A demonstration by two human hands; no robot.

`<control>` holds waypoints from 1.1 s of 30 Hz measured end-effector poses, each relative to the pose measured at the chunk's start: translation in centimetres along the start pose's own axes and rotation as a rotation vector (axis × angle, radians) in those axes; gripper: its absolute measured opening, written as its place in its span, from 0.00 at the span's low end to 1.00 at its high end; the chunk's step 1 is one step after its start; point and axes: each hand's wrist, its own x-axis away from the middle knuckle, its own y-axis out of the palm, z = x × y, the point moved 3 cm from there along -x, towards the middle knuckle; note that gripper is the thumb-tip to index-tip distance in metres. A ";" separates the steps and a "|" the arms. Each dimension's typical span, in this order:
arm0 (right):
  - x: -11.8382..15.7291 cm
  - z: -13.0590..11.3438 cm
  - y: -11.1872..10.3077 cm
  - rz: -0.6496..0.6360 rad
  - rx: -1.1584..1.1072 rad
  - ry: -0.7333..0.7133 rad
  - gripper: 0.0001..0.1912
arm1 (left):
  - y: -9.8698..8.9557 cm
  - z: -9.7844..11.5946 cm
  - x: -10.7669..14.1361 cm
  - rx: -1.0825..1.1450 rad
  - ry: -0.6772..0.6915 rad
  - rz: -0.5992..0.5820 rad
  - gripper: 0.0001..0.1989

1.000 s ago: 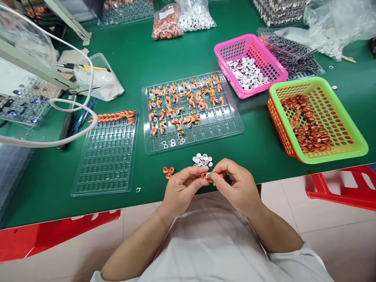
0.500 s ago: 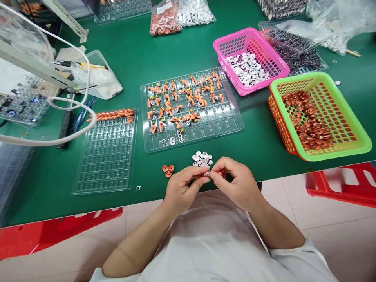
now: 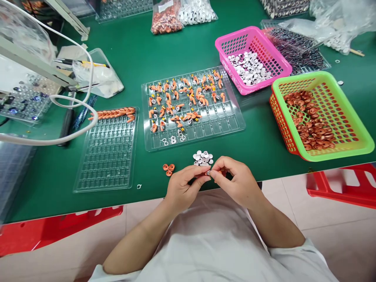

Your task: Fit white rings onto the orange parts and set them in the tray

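Observation:
My left hand (image 3: 184, 186) and my right hand (image 3: 238, 181) meet at the table's front edge, both with fingers pinched. Between their fingertips is a small orange part with a pale round disc (image 3: 208, 173); most of it is hidden by the fingers. Just beyond the fingertips lies a small heap of white discs (image 3: 202, 157). Several copper-coloured round pieces with holes (image 3: 169, 169) sit to the left of my left hand. Farther back, a clear compartment tray (image 3: 211, 125) carries many curved orange parts (image 3: 190, 96), some with white rings.
A pink basket (image 3: 225, 42) of white discs and a green basket (image 3: 357, 113) of copper-coloured pieces stand at the right. On the left lie another clear tray (image 3: 105, 156) with a copper-coloured row and a white cable (image 3: 70, 137). Filled plastic bags (image 3: 167, 19) rest at the back.
The whole view has shifted very slightly. Both hands keep their pinch on the small orange part, with hardly any visible finger movement.

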 end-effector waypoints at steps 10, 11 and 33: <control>-0.5 -0.1 -0.2 -0.080 0.030 0.060 0.07 | 0.2 0.1 0.0 -0.073 0.108 0.005 0.13; -0.5 -0.1 -0.3 -0.093 0.030 0.067 0.07 | 0.2 0.2 0.0 -0.074 0.116 0.007 0.13; -0.7 0.7 0.3 -0.265 -0.157 0.206 0.08 | -0.3 1.3 0.4 -0.062 0.192 -0.028 0.16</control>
